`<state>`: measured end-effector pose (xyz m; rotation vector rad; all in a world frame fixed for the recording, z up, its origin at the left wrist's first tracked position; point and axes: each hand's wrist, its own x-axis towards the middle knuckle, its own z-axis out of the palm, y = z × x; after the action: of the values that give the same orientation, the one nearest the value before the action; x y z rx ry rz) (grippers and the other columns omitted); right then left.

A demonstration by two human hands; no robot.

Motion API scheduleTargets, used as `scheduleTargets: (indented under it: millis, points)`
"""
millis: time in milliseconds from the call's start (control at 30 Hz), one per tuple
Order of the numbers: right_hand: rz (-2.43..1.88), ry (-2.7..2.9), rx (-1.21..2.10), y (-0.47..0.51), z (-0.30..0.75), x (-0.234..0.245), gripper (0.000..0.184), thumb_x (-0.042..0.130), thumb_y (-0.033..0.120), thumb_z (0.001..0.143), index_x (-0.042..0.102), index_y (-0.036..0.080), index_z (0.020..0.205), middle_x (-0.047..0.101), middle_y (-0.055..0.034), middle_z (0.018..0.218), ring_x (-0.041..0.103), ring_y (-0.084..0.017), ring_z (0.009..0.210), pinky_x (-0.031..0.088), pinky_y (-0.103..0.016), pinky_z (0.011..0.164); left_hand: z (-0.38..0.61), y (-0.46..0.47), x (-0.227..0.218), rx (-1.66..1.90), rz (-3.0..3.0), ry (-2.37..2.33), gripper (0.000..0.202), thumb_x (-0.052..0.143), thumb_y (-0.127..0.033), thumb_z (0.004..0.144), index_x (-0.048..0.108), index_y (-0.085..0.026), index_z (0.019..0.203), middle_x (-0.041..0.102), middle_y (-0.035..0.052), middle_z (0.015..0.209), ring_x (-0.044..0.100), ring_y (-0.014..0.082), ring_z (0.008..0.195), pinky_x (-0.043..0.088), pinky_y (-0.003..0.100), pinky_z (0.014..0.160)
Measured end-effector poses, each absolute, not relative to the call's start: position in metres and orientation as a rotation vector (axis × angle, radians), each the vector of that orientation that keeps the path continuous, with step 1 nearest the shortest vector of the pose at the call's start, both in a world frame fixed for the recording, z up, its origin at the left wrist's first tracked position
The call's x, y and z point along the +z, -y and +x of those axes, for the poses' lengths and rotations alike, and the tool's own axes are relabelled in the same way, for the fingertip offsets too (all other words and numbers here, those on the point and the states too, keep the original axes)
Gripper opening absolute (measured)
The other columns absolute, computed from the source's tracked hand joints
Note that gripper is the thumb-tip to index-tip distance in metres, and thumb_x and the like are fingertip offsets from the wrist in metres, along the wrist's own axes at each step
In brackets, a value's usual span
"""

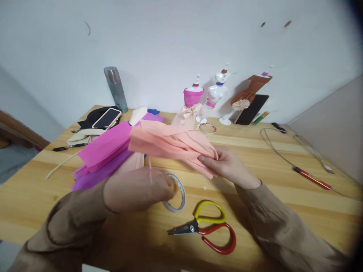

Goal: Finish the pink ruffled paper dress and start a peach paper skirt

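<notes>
My right hand (227,166) pinches the gathered end of a peach sheet (167,139) between thumb and fingers; it looks like crepe paper or thin cloth. The sheet's wide folded end stretches left, over other coloured sheets. My left hand (141,187), a little blurred, has its fingers curled at the left rim of a roll of tape (183,194), which stands tilted on edge. Below the roll, scissors (193,227) with one yellow and one red handle lie slightly spread on the table, their tips pointing left.
Magenta sheets (104,147) and purple sheets (99,177) lie at left, near a phone (107,118) and a bottle (116,90). Small dressed mannequins (193,98) stand along the wall. A cable (279,151) and a red stick-like tool (312,178) lie on the wooden table (255,151) at right.
</notes>
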<state>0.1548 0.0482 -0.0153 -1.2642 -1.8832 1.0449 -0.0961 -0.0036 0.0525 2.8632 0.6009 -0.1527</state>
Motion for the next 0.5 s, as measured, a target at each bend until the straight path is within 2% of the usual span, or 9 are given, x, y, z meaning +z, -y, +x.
scheduleTargets:
  millis: [67,133,233,300,400,467,500]
  points:
    - [-1.219,1.948,0.964,-0.043,0.151,-0.015,0.033,0.058,0.046,0.079,0.058,0.016,0.066,0.049,0.0019,0.056,0.040,-0.010,0.051,0.032,-0.023,0.049,-0.076,0.007,0.029,-0.162,3.032,-0.828,0.025,0.045,0.001,0.086,0.066,-0.012,0.087,0.071,0.0073,0.085,0.065,0.0165,0.076,0.049,0.025,0.064]
    - [-1.203,1.976,0.864,-0.038,0.148,-0.015,0.032,0.056,0.043,0.081,0.058,0.016,0.065,0.050,0.0008,0.058,0.041,-0.011,0.055,0.033,-0.024,0.051,-0.059,0.010,0.003,-0.109,3.132,-0.925,0.021,0.047,0.000,0.084,0.065,-0.010,0.083,0.069,0.0118,0.082,0.065,0.0215,0.077,0.050,0.030,0.061]
    - [-1.235,1.919,0.764,-0.034,0.147,-0.013,0.031,0.056,0.042,0.082,0.058,0.016,0.065,0.050,0.0000,0.059,0.042,-0.012,0.058,0.034,-0.025,0.052,-0.045,0.015,-0.028,-0.032,3.098,-0.870,0.019,0.048,-0.004,0.084,0.063,-0.011,0.075,0.064,0.0117,0.074,0.065,0.0242,0.075,0.050,0.031,0.053]
    - [-1.268,1.855,0.735,-0.034,0.147,-0.012,0.030,0.056,0.042,0.081,0.057,0.017,0.064,0.049,0.0002,0.057,0.041,-0.012,0.056,0.034,-0.025,0.051,-0.042,0.021,-0.038,-0.069,3.069,-0.948,0.020,0.046,-0.006,0.086,0.065,-0.009,0.091,0.067,0.0150,0.087,0.065,0.0238,0.074,0.050,0.030,0.049]
    - [-1.284,1.800,0.681,-0.033,0.146,-0.008,0.029,0.055,0.040,0.081,0.055,0.018,0.062,0.049,0.0005,0.055,0.041,-0.012,0.054,0.033,-0.025,0.050,-0.043,0.037,-0.035,-0.023,3.090,-1.065,0.035,0.042,-0.011,0.090,0.058,-0.010,0.120,0.065,0.0211,0.117,0.063,0.0170,0.058,0.045,0.027,0.040]
    - [-1.248,1.858,0.613,-0.032,0.142,-0.005,0.027,0.055,0.036,0.082,0.054,0.019,0.061,0.049,0.0007,0.054,0.042,-0.012,0.052,0.033,-0.025,0.050,-0.046,0.047,-0.023,0.160,3.147,-0.905,0.035,0.042,-0.015,0.091,0.059,-0.011,0.122,0.065,0.0205,0.119,0.059,0.0141,0.052,0.044,0.027,0.039]
    - [-1.214,1.915,0.574,-0.030,0.139,-0.004,0.026,0.055,0.034,0.083,0.054,0.019,0.061,0.050,0.0007,0.055,0.043,-0.012,0.052,0.033,-0.026,0.051,-0.049,0.050,-0.015,0.303,3.156,-0.841,0.033,0.042,-0.017,0.092,0.060,-0.011,0.118,0.067,0.0187,0.115,0.060,0.0146,0.055,0.047,0.028,0.042]
